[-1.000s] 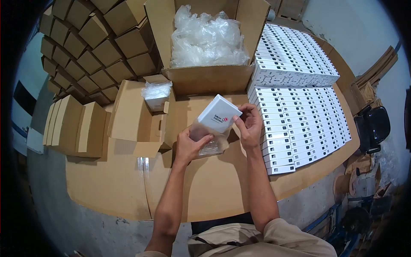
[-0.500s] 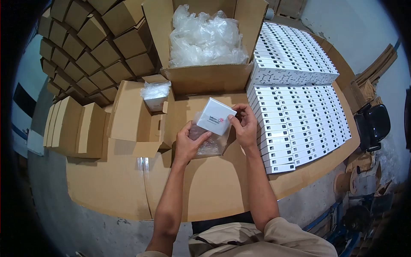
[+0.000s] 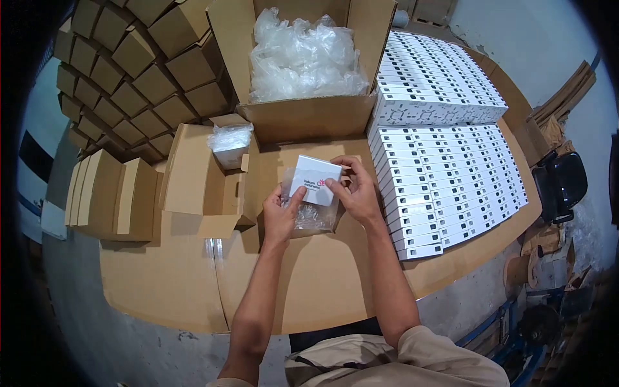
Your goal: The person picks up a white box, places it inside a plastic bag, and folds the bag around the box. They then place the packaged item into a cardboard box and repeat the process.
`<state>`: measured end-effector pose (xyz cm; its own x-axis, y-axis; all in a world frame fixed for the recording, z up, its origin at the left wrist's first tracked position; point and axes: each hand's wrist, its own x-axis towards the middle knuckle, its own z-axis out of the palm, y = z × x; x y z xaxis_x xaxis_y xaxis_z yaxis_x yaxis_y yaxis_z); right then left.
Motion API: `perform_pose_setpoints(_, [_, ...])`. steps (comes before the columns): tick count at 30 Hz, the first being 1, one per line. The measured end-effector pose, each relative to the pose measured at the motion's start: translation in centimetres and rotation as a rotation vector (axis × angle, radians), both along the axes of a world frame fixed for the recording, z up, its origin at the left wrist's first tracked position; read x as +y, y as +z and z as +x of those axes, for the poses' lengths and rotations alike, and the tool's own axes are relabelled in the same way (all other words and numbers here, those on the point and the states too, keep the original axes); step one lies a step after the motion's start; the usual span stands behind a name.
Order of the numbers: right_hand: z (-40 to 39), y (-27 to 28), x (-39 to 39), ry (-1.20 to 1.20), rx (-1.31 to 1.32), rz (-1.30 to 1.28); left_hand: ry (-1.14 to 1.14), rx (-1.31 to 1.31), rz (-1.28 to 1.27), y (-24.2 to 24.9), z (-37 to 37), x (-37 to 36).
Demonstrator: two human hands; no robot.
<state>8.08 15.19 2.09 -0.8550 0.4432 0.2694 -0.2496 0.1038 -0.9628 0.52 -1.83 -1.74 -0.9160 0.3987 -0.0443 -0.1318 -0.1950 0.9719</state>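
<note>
A small white box [image 3: 312, 177] with a printed logo is tilted between my hands, its lower part inside a clear plastic bag [image 3: 314, 217]. My left hand [image 3: 282, 213] grips the bag and the box's left side, thumb on the front. Closed on the box's right edge is my right hand [image 3: 356, 190], with its thumb near the logo. The bag's lower part hangs crumpled below the box. To the left, an open brown carton [image 3: 193, 169] holds plastic-wrapped white boxes [image 3: 231, 143].
A large carton [image 3: 308, 117] full of clear plastic bags [image 3: 308, 58] stands at the back. Rows of white boxes [image 3: 451, 187] fill the right side of the cardboard-covered table [image 3: 161, 277]. Brown cartons [image 3: 155, 84] are stacked at the back left, and more [image 3: 109, 193] stand at the left.
The white box has moved left and turned more upright, and it sits lower in the bag. My right hand has shifted left with it.
</note>
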Motion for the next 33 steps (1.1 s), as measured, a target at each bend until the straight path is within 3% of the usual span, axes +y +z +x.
perform_pose_setpoints(3, [0.2,0.0,0.0,0.130,-0.060,-0.095,0.009,-0.054,0.057,-0.2,-0.1,0.2])
perform_pose_setpoints(8, [0.2,-0.1,0.3,0.146,-0.089,-0.087,-0.001,-0.127,0.043,-0.3,-0.6,-0.1])
perform_pose_setpoints(15, [0.2,-0.3,0.2,0.080,-0.015,0.033,0.067,0.032,-0.039,-1.0,-0.8,0.1])
perform_pose_setpoints(21, [0.4,-0.3,0.2,0.078,-0.122,-0.008,0.041,0.109,-0.063,-0.2,-0.9,0.0])
perform_pose_setpoints(29, [0.2,-0.4,-0.1,-0.020,0.093,0.108,0.033,0.195,-0.006,0.9,-0.4,0.0])
perform_pose_setpoints(33, [0.1,-0.2,-0.6,-0.026,0.138,0.082,0.036,0.112,0.163,0.4,-0.4,0.2])
